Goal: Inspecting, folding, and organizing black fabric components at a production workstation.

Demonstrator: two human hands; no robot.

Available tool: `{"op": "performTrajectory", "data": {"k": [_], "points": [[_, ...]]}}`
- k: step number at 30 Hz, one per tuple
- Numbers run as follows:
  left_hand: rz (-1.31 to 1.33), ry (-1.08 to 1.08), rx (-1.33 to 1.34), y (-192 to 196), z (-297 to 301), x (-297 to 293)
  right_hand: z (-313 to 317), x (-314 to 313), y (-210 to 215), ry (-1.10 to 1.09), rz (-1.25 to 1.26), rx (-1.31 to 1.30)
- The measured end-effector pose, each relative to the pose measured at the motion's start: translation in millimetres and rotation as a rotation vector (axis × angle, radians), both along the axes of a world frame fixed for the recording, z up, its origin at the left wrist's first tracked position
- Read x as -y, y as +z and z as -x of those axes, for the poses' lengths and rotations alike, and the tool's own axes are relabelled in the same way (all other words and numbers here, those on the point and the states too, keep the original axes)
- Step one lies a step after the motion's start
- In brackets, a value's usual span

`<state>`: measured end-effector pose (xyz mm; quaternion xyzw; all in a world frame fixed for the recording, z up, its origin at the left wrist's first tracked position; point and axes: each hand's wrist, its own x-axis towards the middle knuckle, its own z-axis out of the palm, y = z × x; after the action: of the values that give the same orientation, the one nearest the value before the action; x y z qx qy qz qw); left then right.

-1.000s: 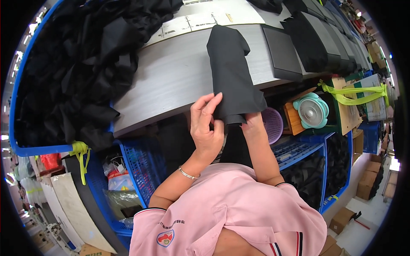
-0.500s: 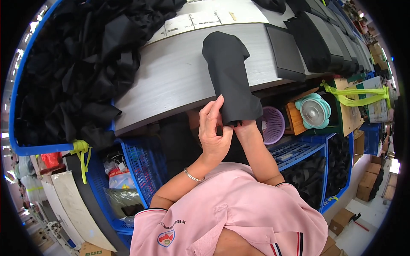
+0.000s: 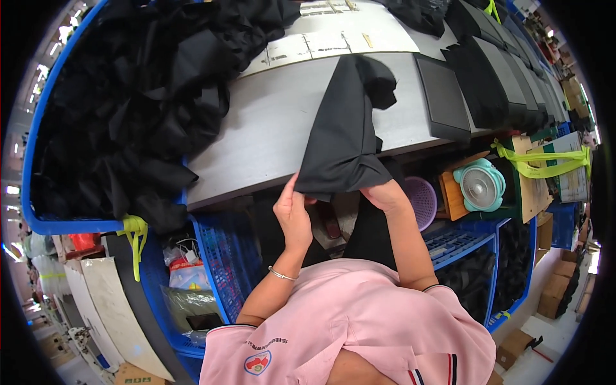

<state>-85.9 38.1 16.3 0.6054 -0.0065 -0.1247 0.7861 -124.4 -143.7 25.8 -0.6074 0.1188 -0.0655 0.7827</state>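
A black fabric piece [image 3: 340,135] hangs over the near edge of the grey table [image 3: 266,122], its far end bunched on the tabletop. My left hand [image 3: 292,215] pinches its lower left corner, with the thumb and fingers pressed together. At the lower right corner, my right hand [image 3: 385,194] grips the same fabric, some of its fingers hidden beneath the cloth. Between the two hands the near edge is stretched wide. A flat dark panel [image 3: 443,96] lies on the table to the right of the fabric.
A blue crate [image 3: 38,186] heaped with black fabric stands at the left. Stacked dark pieces [image 3: 491,83] line the far right. Below the table sit a purple basket [image 3: 421,202], a turquoise fan [image 3: 480,185] and a blue basket [image 3: 221,256]. A white marked board [image 3: 333,35] lies at the back.
The fabric went from a narrow tube around my right hand to a spread shape held at two corners. My left hand moved left and took hold of one corner.
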Motion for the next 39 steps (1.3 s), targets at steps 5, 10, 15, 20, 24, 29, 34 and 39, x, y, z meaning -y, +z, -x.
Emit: {"op": "performTrajectory", "data": {"k": [5, 10, 15, 20, 24, 29, 34, 39], "points": [[0.247, -0.127, -0.341, -33, 17, 20, -23, -35, -24, -0.239, 1.451, -0.117], [0.267, -0.258, -0.393, -76, 13, 22, -25, -47, -4, 0.037, 1.526, -0.423], [0.295, -0.274, -0.369, -51, 20, 35, -20, -59, -36, 0.144, 1.588, -0.37], [0.259, -0.329, -0.392, -36, 10, 38, -23, -57, -19, -0.058, 1.587, -0.225], [0.17, -0.489, -0.435, -64, 5, 35, -32, -40, -36, -0.024, 1.581, -0.201], [0.168, -0.074, -0.143, -35, 16, 25, -22, -52, 1, 0.13, 1.33, -0.405], [-0.368, -0.035, 0.196, -42, 13, -5, -9, -53, -21, 0.186, 1.444, -0.337], [-0.169, -0.229, 0.082, -23, 31, -39, 16, -43, -21, 0.096, 1.655, -0.167]]}}
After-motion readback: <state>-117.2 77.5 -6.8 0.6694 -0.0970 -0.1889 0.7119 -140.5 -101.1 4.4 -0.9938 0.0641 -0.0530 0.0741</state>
